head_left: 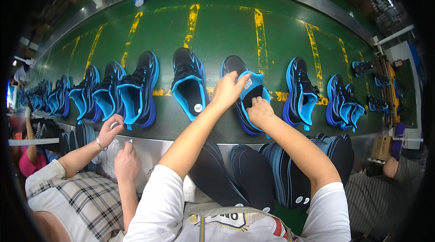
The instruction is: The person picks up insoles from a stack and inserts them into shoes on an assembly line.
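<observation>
The left hand [229, 90] is gripping the blue tongue of a black shoe [247, 97] on the green belt [217, 29]. The right hand [259, 111], fingers curled, is pressing down into the shoe's opening just below it.

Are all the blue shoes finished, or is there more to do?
The black-and-blue sneaker beside the hands already shows a dark insole with a round sticker. The left hand holds open the black-and-blue sneaker being worked on while the right hand pushes inside. A stack of dark striped insoles still waits below.
</observation>
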`<action>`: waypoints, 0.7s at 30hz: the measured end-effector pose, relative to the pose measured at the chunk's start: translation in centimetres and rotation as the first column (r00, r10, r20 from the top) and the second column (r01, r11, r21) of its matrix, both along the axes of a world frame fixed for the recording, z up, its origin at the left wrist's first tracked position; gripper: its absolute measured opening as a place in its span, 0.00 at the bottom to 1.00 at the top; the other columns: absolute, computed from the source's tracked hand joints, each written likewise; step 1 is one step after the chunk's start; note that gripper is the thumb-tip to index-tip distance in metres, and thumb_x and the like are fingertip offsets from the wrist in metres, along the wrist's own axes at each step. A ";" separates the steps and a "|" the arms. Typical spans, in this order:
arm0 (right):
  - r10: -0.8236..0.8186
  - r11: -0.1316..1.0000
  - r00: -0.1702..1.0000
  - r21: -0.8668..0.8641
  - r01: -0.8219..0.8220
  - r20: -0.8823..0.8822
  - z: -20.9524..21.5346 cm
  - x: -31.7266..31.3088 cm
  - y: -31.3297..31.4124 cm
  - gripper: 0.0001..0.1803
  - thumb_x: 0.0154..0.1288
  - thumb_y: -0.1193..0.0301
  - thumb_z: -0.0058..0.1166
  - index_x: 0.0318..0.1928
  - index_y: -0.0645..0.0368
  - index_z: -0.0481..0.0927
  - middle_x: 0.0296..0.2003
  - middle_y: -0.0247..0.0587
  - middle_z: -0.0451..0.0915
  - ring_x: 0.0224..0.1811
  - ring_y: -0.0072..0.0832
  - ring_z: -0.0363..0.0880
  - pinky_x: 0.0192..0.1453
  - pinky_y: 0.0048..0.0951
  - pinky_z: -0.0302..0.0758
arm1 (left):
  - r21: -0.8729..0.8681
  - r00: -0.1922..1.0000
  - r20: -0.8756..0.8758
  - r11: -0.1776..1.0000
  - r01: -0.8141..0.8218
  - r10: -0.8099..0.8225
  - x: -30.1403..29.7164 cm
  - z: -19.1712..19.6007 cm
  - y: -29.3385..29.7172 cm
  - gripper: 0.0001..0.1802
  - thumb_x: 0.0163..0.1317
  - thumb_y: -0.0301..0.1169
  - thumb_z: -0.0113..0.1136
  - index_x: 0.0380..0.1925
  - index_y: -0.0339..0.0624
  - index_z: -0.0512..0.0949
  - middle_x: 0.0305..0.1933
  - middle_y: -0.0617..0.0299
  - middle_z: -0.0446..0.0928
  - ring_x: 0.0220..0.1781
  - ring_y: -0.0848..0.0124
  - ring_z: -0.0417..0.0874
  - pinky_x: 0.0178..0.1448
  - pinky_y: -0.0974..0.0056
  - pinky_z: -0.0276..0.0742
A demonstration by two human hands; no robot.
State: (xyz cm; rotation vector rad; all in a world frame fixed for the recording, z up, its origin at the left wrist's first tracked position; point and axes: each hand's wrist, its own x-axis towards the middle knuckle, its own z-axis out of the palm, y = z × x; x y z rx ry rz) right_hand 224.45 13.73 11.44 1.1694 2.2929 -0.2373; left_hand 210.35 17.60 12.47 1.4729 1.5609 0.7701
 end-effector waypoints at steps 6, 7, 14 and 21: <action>0.183 0.982 0.957 -0.080 -0.169 0.224 0.1 -0.3 0.6 0.14 0.57 0.69 0.43 0.38 0.56 0.81 0.47 0.40 0.71 0.50 0.34 0.66 0.49 0.28 0.62 | 0.462 0.974 -0.162 0.885 -0.065 0.156 0.6 0.1 -0.4 0.21 0.52 0.40 0.57 0.41 0.38 0.68 0.37 0.50 0.74 0.35 0.53 0.76 0.36 0.56 0.71; 0.203 0.979 0.967 -0.006 -0.205 0.156 -0.7 0.1 0.6 0.12 0.53 0.71 0.43 0.33 0.56 0.81 0.40 0.42 0.75 0.45 0.35 0.69 0.46 0.30 0.65 | 0.527 0.957 -0.255 0.850 0.019 0.137 0.7 0.1 -0.3 0.18 0.50 0.35 0.58 0.40 0.41 0.69 0.33 0.55 0.73 0.33 0.57 0.76 0.34 0.58 0.70; 0.174 0.888 0.980 -0.445 -0.115 0.094 4.6 -0.2 2.0 0.19 0.59 0.65 0.37 0.43 0.59 0.77 0.42 0.41 0.77 0.51 0.29 0.70 0.60 0.34 0.53 | 0.522 0.839 -0.543 0.771 0.365 -0.030 0.7 -0.2 -0.2 0.16 0.46 0.34 0.61 0.32 0.42 0.67 0.29 0.58 0.68 0.33 0.60 0.75 0.33 0.57 0.70; -0.131 0.882 0.990 -0.462 0.088 -0.060 4.0 1.3 -0.3 0.28 0.58 0.55 0.29 0.40 0.66 0.75 0.43 0.47 0.75 0.49 0.35 0.71 0.69 0.38 0.35 | 0.300 0.870 -0.447 0.880 0.368 -0.211 0.8 -0.2 0.5 0.24 0.40 0.36 0.66 0.33 0.36 0.66 0.34 0.49 0.69 0.37 0.51 0.74 0.38 0.55 0.71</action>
